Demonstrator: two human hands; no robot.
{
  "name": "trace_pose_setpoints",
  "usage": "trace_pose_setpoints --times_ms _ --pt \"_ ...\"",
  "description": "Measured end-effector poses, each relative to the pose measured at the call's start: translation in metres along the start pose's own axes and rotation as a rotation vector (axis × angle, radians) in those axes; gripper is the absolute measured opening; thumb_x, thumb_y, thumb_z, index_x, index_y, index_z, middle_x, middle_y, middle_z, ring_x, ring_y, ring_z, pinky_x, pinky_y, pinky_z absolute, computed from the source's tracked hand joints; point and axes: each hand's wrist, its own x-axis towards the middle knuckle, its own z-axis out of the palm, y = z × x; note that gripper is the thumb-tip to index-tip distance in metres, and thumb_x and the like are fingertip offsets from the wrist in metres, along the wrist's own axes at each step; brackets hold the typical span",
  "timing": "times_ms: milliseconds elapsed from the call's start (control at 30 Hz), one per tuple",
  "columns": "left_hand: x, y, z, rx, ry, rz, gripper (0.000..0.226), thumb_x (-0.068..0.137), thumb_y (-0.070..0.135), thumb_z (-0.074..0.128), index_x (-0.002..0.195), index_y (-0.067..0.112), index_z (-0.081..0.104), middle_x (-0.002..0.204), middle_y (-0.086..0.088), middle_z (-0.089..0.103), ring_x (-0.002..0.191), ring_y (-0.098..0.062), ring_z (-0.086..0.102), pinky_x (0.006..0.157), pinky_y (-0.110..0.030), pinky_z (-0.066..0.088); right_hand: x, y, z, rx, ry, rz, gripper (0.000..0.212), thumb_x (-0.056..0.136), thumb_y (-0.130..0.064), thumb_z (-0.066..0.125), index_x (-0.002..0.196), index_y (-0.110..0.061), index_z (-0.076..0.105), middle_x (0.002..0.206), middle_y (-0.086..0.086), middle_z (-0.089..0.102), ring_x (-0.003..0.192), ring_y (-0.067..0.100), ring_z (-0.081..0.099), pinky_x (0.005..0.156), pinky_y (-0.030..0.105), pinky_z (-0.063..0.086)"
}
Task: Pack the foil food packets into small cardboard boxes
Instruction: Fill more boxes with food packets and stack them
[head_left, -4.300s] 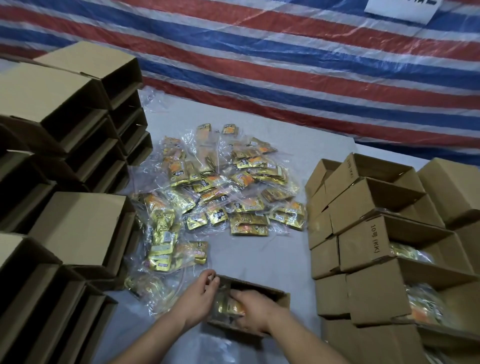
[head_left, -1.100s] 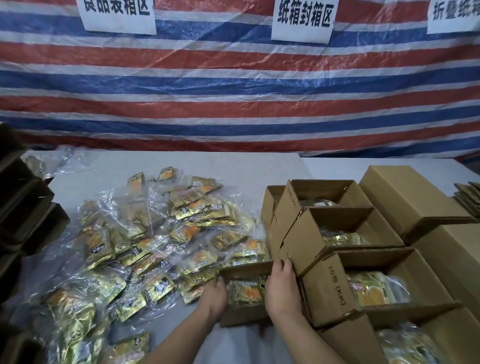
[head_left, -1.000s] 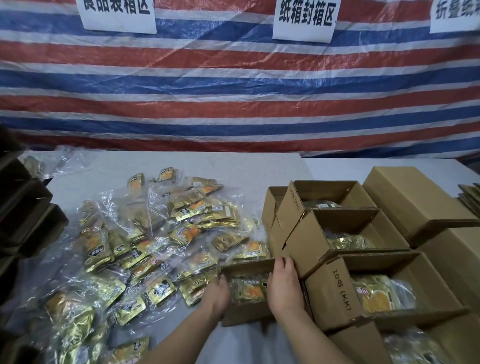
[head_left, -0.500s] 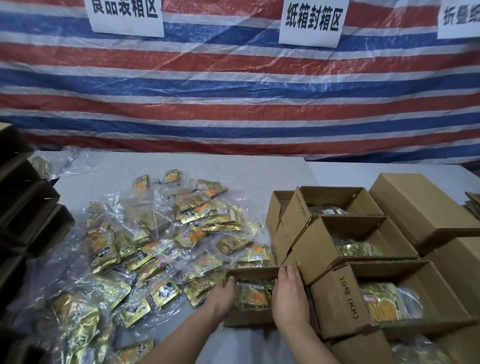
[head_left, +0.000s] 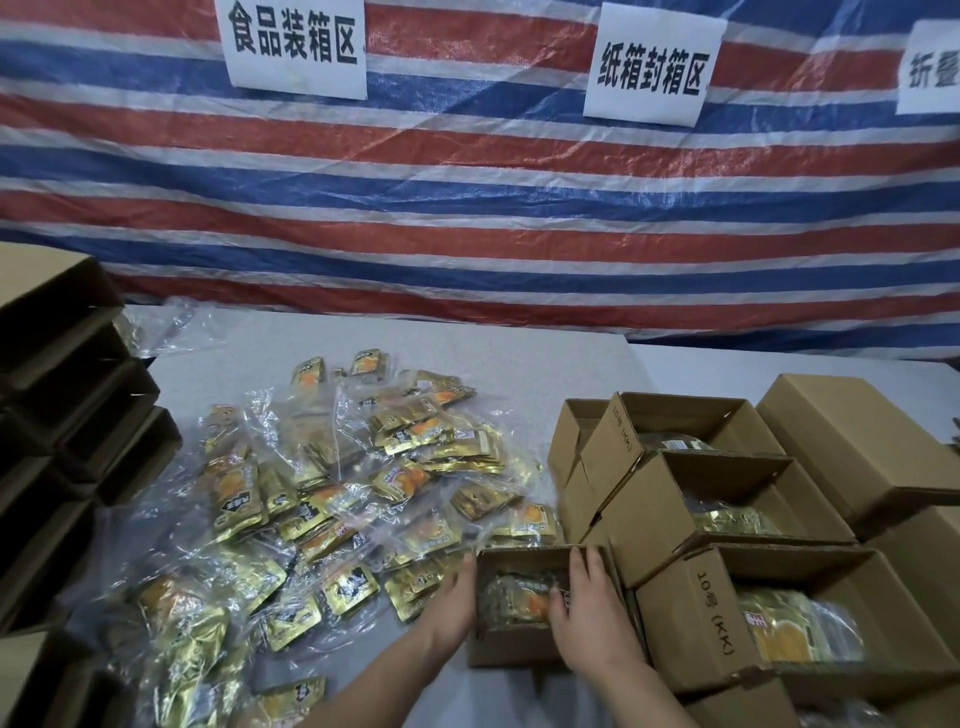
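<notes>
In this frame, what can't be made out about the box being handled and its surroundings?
- Head view: packet count in the small box; the left hand and right hand cover its sides.
- Right sign: cut off by the frame edge.
- Left box stack: interiors too dark.

Third wall sign (head_left: 932, 67) cut off at right edge; lowest filled box (head_left: 852, 714) cut by bottom edge.

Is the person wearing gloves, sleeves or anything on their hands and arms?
No. The left hand and right hand are bare, without gloves. Both forearms are uncovered as far as the picture shows; no sleeve, watch, ring or bracelet is visible.
</notes>
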Motion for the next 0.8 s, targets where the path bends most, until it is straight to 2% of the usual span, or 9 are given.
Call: trace_pose_setpoints --times_ms 67,133,200,267,333,467,633,700,800 --pt "-0.004 -0.007 -0.012 0.077 0.074 0.047 0.068 0.099 0.060 0.017 0.153 0.019 0.028 0.159 -0.004 0.028 0.147 -0.024 0.025 0.120 -0.040 0.020 -0.002 -0.001 -0.003 0.003 0.015 0.003 0.065 0.104 -0.039 0.039 0.159 -0.012 0.015 0.167 0.005 0.001 0.151 0.021 0.017 0.121 0.032 0.022" --pt "-0.011 -0.014 -0.028 0.207 0.131 0.084 0.060 0.103 0.051 0.023 0.148 0.014 0.037 0.155 -0.006 0.037 0.141 -0.022 0.035 0.112 -0.030 0.027 -0.005 -0.005 -0.005 0.002 0.061 0.004 0.062 0.103 -0.038 0.040 0.157 -0.011 0.023 0.165 0.006 0.012 0.150 0.021 0.021 0.121 0.032 0.024" --pt "-0.019 -0.018 -0.048 0.300 0.181 0.137 0.046 0.104 0.044 0.033 0.136 0.016 0.050 0.141 -0.006 0.053 0.122 -0.018 0.051 0.099 -0.026 0.038 -0.009 -0.015 -0.007 0.033 0.099 -0.010 0.057 0.102 -0.037 0.042 0.153 -0.013 0.032 0.161 0.002 0.024 0.144 0.018 0.032 0.117 0.032 0.032" --pt "-0.027 -0.016 -0.069 0.303 0.268 0.193 0.031 0.103 0.039 0.040 0.120 0.021 0.058 0.123 -0.001 0.063 0.102 -0.010 0.057 0.087 -0.026 0.044 -0.010 -0.031 -0.008 0.093 0.107 -0.042 0.052 0.101 -0.036 0.045 0.149 -0.015 0.039 0.154 -0.002 0.034 0.134 0.014 0.043 0.110 0.030 0.039" --pt "-0.037 -0.006 -0.089 0.286 0.339 0.220 0.022 0.102 0.037 0.042 0.110 0.025 0.059 0.111 0.002 0.066 0.092 -0.007 0.058 0.080 -0.027 0.045 -0.009 -0.051 -0.010 0.165 0.090 -0.072 0.045 0.101 -0.032 0.047 0.142 -0.015 0.045 0.143 -0.003 0.043 0.120 0.012 0.050 0.102 0.028 0.044" --pt "-0.065 0.021 -0.120 0.266 0.413 0.247 0.024 0.102 0.031 0.042 0.114 0.019 0.059 0.092 0.011 0.063 0.076 -0.003 0.057 0.061 -0.020 0.040 -0.013 -0.099 -0.015 0.304 0.060 -0.152 0.029 0.101 -0.025 0.050 0.127 -0.014 0.056 0.111 -0.006 0.050 0.093 0.007 0.047 0.080 0.023 0.041" --pt "-0.105 0.046 -0.145 0.218 0.422 0.314 0.021 0.101 0.037 0.042 0.109 0.023 0.056 0.098 0.015 0.063 0.072 0.011 0.057 0.051 -0.013 0.038 -0.027 -0.157 -0.026 0.474 0.015 -0.261 0.011 0.099 -0.019 0.055 0.107 -0.020 0.062 0.106 0.002 0.067 0.082 0.005 0.058 0.070 0.021 0.047" --pt "-0.122 0.054 -0.152 0.204 0.465 0.336 0.020 0.100 0.037 0.042 0.110 0.027 0.057 0.091 0.019 0.060 0.069 0.010 0.056 0.051 -0.011 0.039 -0.036 -0.173 -0.033 0.501 -0.008 -0.300 0.011 0.099 -0.021 0.055 0.105 -0.023 0.064 0.094 -0.003 0.068 0.076 0.007 0.061 0.060 0.020 0.045" --pt "-0.146 0.061 -0.157 0.208 0.515 0.360 0.015 0.100 0.037 0.043 0.097 0.033 0.056 0.084 0.010 0.063 0.057 0.004 0.054 0.046 -0.013 0.038 -0.053 -0.188 -0.043 0.517 -0.035 -0.344 0.011 0.099 -0.028 0.053 0.094 -0.034 0.060 0.080 -0.007 0.069 0.060 0.009 0.061 0.050 0.023 0.046"
